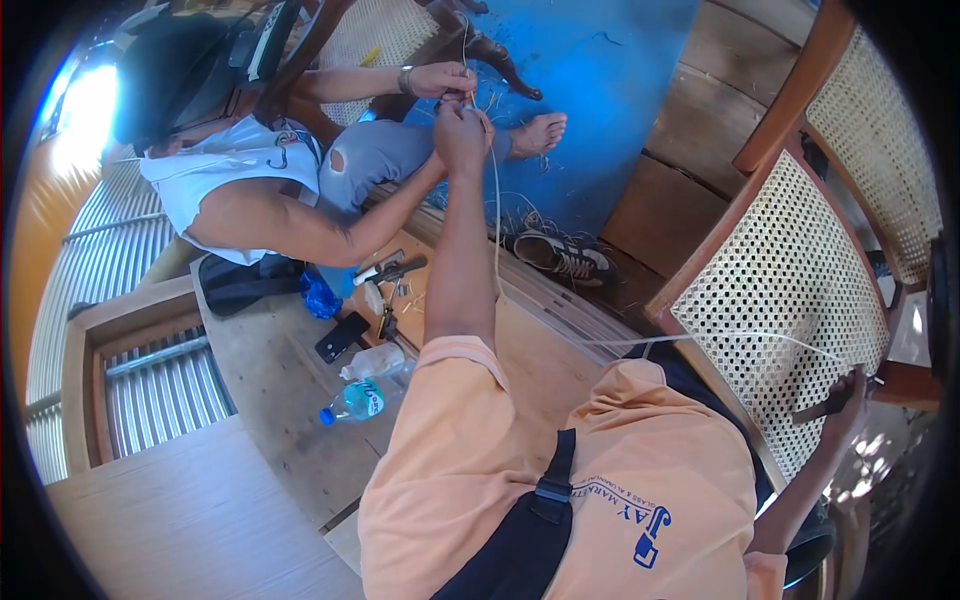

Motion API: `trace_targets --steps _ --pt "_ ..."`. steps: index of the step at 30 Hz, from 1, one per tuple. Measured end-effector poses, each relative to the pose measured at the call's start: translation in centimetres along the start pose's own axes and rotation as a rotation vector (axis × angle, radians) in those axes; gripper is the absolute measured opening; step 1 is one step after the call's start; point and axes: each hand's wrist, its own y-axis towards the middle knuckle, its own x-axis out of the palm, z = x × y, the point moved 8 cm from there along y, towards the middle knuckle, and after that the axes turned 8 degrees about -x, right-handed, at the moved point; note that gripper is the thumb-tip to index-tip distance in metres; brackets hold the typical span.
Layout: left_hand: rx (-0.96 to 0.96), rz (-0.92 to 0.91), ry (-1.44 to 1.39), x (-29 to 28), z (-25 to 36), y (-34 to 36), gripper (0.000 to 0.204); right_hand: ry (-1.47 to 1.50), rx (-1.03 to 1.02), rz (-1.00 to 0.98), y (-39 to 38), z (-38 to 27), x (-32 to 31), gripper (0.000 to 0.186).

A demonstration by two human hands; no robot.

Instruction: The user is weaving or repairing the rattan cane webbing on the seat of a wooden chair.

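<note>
My left arm reaches far forward, and my left hand (461, 138) is closed beside a co-worker's hands. A long pale cane strand (497, 215) comes from its fingers and bends down and across to the right. Over at the far right, my right hand (848, 398) is closed on the strand's other stretch, beside the woven cane panel (790, 270) of a wooden chair. A small shiny tip shows by its fingers; what it belongs to cannot be made out. The co-worker's hand (443, 80) pinches near the same strand, its fingers partly overlapped by mine.
The co-worker sits at the left on a wooden platform (290, 400). Bottles (358, 402), a phone (342, 337) and hand tools (385, 285) lie on it. A sneaker (567, 257) stands by a blue floor sheet (610, 110) with cane scraps. Another caned chair (360, 40) is beyond.
</note>
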Motion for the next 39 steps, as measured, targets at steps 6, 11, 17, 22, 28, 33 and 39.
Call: trace_targets --steps 6,11,17,22,28,33,39 --pt "-0.071 -0.181 0.404 1.6 0.6 2.8 0.031 -0.05 -0.029 0.014 -1.0 -0.5 0.9 0.015" --pt "-0.093 -0.117 0.408 2.3 0.1 2.9 0.03 -0.1 -0.073 -0.041 -1.2 -0.9 2.0 0.017" --pt "-0.118 -0.2 0.291 2.4 -0.4 2.9 0.029 -0.117 -0.084 -0.04 -2.0 -1.8 3.2 0.015" --pt "-0.051 -0.231 0.026 2.3 -1.4 3.3 0.024 -0.164 -0.095 -0.079 -1.5 -1.4 3.5 0.016" --pt "-0.458 -0.451 -0.635 4.5 -1.0 -2.0 0.003 -0.103 -0.095 -0.053 -0.9 -0.9 2.2 0.018" --pt "-0.536 -0.364 -0.768 4.4 -2.2 -3.0 0.012 -0.088 -0.111 -0.084 -1.4 -1.5 2.9 0.016" --pt "-0.59 -0.311 -0.837 5.1 -2.9 -3.2 0.013 -0.079 -0.087 -0.07 -1.2 -1.3 2.7 0.015"
